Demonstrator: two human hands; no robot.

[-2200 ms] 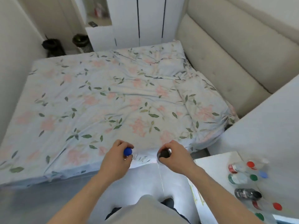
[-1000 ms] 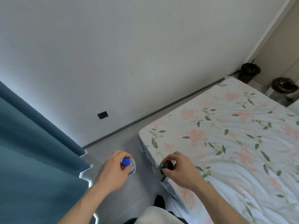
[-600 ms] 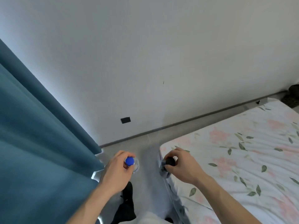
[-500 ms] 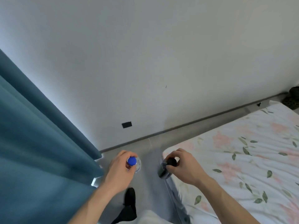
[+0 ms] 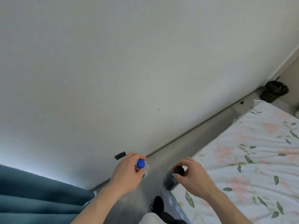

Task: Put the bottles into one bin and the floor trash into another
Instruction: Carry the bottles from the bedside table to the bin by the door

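Left hand (image 5: pixel 125 174) has its fingers wrapped round a clear blue-capped bottle (image 5: pixel 141 164), body mostly hidden, right hand (image 5: pixel 192 178) grips a dark black-capped bottle (image 5: pixel 171 181), both over the floor (image 5: pixel 186 147) left of the bed (image 5: pixel 252 159), with a dark bin (image 5: pixel 273 92) far right, blurry.

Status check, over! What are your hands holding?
Left hand grips blue-capped bottle. Right hand grips dark bottle. Bin far ahead, floor path open.

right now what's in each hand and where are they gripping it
The left hand holds a clear bottle by its neck, just under the blue cap. The right hand holds a dark bottle by its black cap end.
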